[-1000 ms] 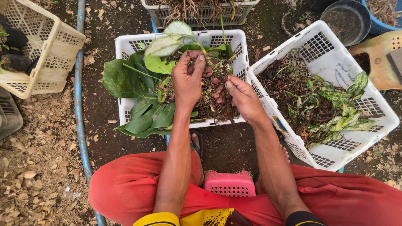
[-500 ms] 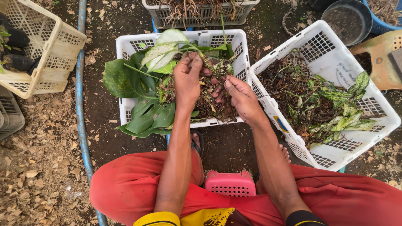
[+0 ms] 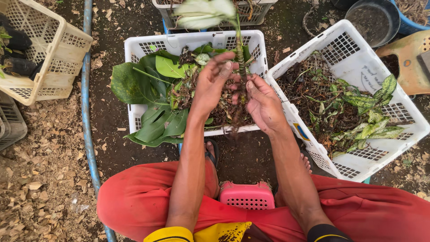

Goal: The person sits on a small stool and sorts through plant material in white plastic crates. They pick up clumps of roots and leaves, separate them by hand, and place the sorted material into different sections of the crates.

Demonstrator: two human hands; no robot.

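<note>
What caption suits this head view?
Both hands, left and right, hold a rooted plant cutting above a white crate of leaves.

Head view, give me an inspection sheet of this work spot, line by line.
Surface: bare dark soil with dry leaf bits at left.
Job's things: rooted plant cutting lifted above the middle white crate of big green leaves.
Clutter: right white crate of speckled cuttings; cream crate; pink stool.
Grip: left hand and right hand both on the cutting's roots.
Cables: blue hose along the left.
Surroundings: dark tub, top right.
</note>
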